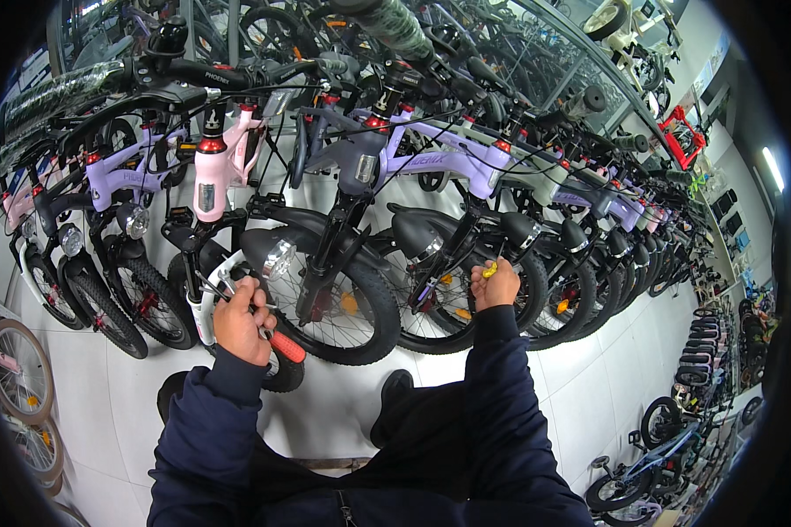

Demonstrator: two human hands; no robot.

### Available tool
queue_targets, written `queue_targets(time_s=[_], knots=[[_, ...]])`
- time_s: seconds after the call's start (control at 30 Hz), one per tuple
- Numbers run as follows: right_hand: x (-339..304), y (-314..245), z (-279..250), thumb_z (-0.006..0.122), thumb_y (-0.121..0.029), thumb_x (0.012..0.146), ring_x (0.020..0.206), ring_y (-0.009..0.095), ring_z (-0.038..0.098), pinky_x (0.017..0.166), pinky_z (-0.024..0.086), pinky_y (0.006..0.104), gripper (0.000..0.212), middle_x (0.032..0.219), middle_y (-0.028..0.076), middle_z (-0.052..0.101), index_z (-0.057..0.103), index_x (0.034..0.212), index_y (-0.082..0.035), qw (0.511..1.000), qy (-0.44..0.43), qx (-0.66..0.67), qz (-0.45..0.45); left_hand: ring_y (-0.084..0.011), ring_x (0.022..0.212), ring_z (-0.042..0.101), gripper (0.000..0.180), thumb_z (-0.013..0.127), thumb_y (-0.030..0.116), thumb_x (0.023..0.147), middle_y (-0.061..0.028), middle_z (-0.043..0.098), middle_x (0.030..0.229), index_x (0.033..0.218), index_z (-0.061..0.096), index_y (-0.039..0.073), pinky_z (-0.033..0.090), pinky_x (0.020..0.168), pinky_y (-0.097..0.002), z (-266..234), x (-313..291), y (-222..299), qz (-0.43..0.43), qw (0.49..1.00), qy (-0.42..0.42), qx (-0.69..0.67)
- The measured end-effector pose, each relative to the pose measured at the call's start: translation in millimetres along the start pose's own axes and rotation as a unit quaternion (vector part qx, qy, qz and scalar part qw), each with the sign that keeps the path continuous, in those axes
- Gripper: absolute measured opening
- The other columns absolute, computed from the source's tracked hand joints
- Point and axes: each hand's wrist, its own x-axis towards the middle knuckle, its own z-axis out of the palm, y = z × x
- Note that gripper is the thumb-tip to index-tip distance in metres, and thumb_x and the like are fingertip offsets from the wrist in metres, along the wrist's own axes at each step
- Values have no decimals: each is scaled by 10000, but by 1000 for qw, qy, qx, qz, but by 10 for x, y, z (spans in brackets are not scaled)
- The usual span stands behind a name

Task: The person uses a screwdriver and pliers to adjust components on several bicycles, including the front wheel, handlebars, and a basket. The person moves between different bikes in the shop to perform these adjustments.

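My left hand (242, 321) is closed around metal hand tools. A wrench-like metal end (215, 288) sticks out above the fingers, and a red handle (287, 346) comes out below the palm. It is held in front of the pink bicycle (209, 184). My right hand (498, 283) is closed on a small yellow-handled tool (489, 270); its exact kind is too small to tell. That hand is in front of the black front wheel and bullet-shaped headlight (517, 230) of a purple bicycle (453, 162).
Bicycles stand in a tight row, handlebars towards me. A black-tyred wheel (351, 303) is between my hands. A glass-sided case (580, 53) is behind the row. Tan-tyred wheels (19, 373) stand at the left, a blue bicycle (655, 461) lower right. White tiles (580, 369) cover the floor.
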Motion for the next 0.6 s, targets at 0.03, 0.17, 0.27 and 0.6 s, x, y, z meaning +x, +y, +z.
queue_targets(time_s=[0.03,0.17,0.27,0.6], knots=[[-1,1,3,430,-308,948,515,179,563,460,428,282,305,684,121,618,507,972,-14,1000,-6,17,-2,-79,532,370,107,552,210,946,15,504,720,937,563,104,352,493,-253,0,0,0,0,1000,1,1],[27,34,5,431,-298,948,559,179,578,486,447,273,283,725,125,618,502,963,-24,993,-34,114,15,-77,533,374,105,551,211,946,17,504,719,935,564,107,352,494,-251,3,-3,6,3,1000,-3,-2],[68,70,-3,434,-287,948,582,179,580,502,458,269,269,759,132,615,500,957,-26,982,-44,183,26,-77,533,376,103,551,212,946,18,505,720,934,564,110,353,495,-251,5,-11,11,2,1000,-5,1],[-206,-14,140,424,-287,968,590,176,590,524,482,273,300,809,138,635,515,1017,-6,996,-72,44,4,-64,520,354,90,561,213,937,32,496,717,910,545,129,345,487,-239,21,-11,7,0,1000,1,1]])
